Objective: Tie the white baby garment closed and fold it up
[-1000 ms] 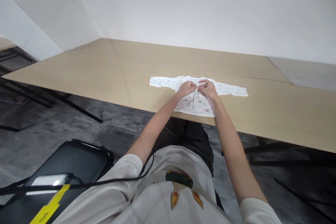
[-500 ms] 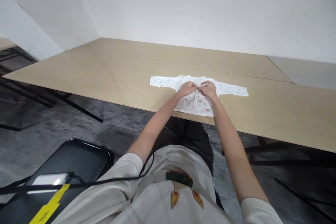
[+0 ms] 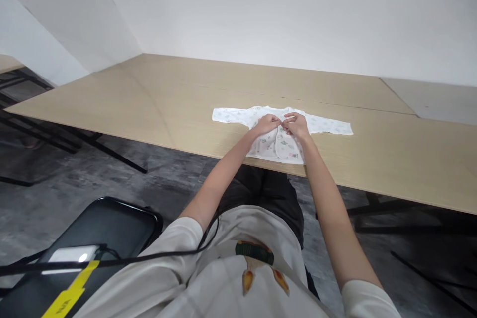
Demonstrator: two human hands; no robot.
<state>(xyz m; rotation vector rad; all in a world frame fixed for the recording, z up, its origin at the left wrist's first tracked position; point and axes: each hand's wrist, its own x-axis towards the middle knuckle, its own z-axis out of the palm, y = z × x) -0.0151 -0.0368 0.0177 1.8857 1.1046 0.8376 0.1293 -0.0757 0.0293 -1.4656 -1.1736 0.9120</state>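
A small white baby shirt [image 3: 238, 116] with a faint print lies flat on the wooden table [image 3: 141, 99], sleeves spread left and right, its hem near the table's front edge. My left hand [image 3: 265, 124] and my right hand [image 3: 295, 125] meet at the middle of its chest. Both pinch the front opening, fingertips almost touching each other. The fabric under my fingers is hidden.
A black folding chair [image 3: 93, 228] with a small device and a cable stands at my lower left. A second, greyer table top [image 3: 436, 102] joins at the far right. White walls close the back. Dark table legs stand on the grey floor below.
My hands have drawn slightly closer together at the shirt's front opening. The shirt itself has stayed in place.
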